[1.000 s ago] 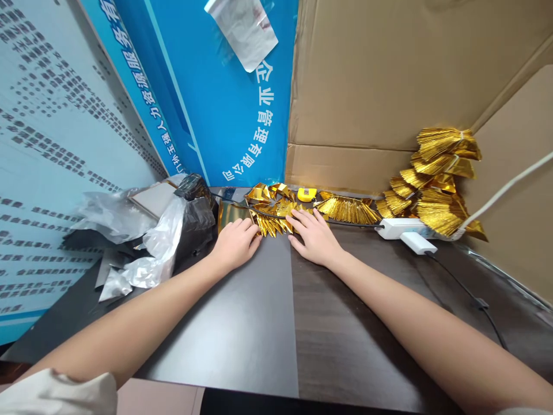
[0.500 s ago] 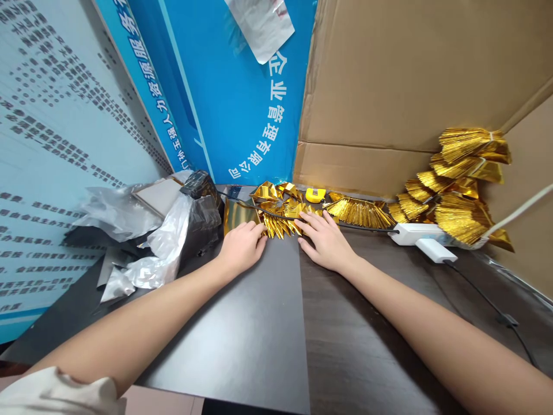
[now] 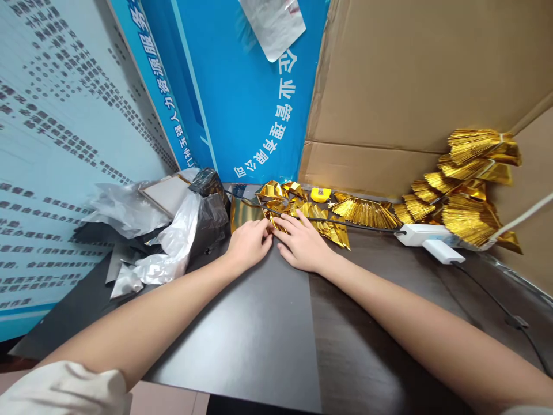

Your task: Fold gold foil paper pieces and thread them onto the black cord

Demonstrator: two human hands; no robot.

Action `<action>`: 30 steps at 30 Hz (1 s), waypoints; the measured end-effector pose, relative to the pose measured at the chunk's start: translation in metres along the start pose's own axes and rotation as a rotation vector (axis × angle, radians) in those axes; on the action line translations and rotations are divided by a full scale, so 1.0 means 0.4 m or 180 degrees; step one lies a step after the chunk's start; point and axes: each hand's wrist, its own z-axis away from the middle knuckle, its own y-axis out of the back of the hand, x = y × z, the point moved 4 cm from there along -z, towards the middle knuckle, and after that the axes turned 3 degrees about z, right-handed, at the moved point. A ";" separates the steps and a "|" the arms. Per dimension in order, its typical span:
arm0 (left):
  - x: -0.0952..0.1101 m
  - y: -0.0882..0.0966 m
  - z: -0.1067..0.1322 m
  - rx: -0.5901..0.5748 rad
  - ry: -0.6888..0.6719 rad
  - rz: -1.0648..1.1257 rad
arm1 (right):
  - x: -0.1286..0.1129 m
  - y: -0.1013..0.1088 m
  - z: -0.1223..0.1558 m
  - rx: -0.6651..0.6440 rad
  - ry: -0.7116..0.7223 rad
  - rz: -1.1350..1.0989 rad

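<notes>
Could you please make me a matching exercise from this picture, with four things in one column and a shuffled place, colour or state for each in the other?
Column one
1. Right hand
2. Stack of gold fans
3. Power strip
4. Plastic wrapping

Column two
A. White, with a black cord at its left end
B. Crumpled, on the left side of the desk
C. Spread, back uppermost, at the gold foil
D. Piled up by the cardboard on the right

Pairs: 1-C, 2-D, 3-A, 4-B

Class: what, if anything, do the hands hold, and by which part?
The left hand and right hand are at the near edge of pleated gold foil; whether they grip it cannot be told.
</notes>
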 end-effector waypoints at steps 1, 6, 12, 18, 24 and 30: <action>0.000 0.000 0.000 0.0013 0.0014 0.0017 | 0.001 -0.004 -0.001 -0.0030 -0.0015 -0.0010; -0.001 0.003 0.001 0.0110 0.0111 0.0051 | 0.006 -0.006 0.007 -0.0127 -0.0041 -0.0002; 0.000 0.005 0.000 0.0148 0.0127 0.0061 | 0.003 -0.009 0.005 -0.0162 -0.0033 0.0008; -0.003 0.003 -0.003 0.0144 0.0143 0.0113 | 0.003 -0.012 0.002 -0.0233 -0.0050 -0.0019; -0.006 0.004 -0.002 0.0161 0.0183 0.0141 | 0.005 -0.015 0.004 -0.0202 -0.0025 -0.0109; -0.005 0.005 -0.006 0.0154 0.0218 0.0158 | 0.009 -0.026 0.011 -0.0171 0.0012 -0.0297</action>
